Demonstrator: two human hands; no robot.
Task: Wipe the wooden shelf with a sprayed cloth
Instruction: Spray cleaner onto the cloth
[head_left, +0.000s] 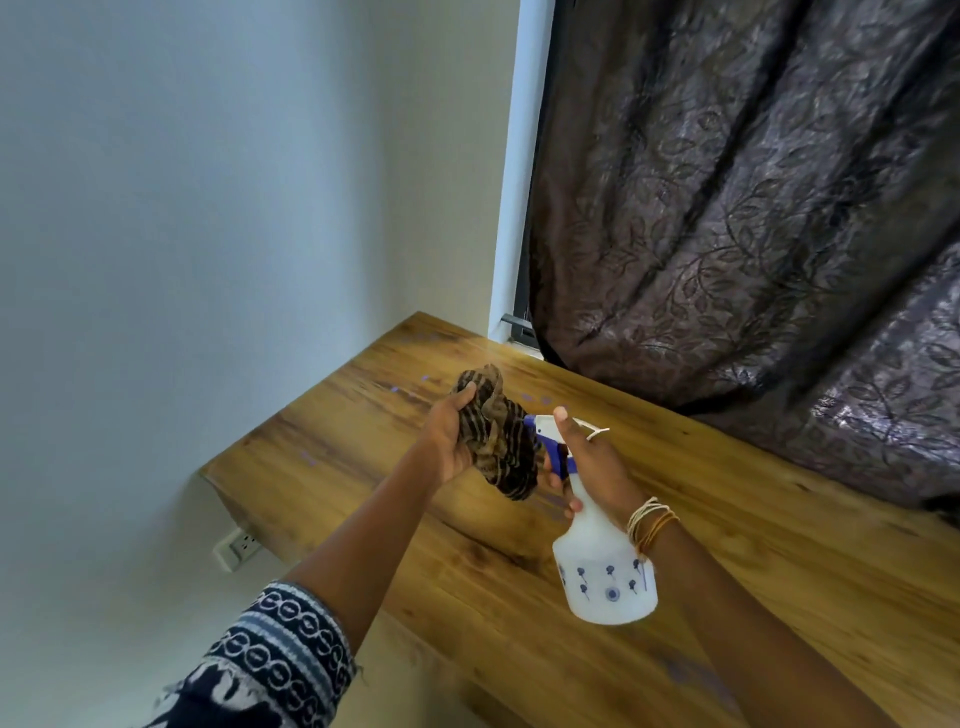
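A wooden shelf (727, 545) runs from the white wall on the left to the curtain on the right. Above its middle, my left hand (447, 436) grips a bunched brown striped cloth (498, 441). My right hand (592, 462) holds a white spray bottle (605, 577) by its neck, fingers at the blue trigger. The bottle's nozzle points at the cloth and nearly touches it. Both hands are raised off the shelf surface.
A dark patterned curtain (753, 208) hangs over the shelf's back right edge. A white wall (208, 208) borders the left end. A wall socket (236, 545) sits below the shelf's left corner. Small bluish spots dot the wood.
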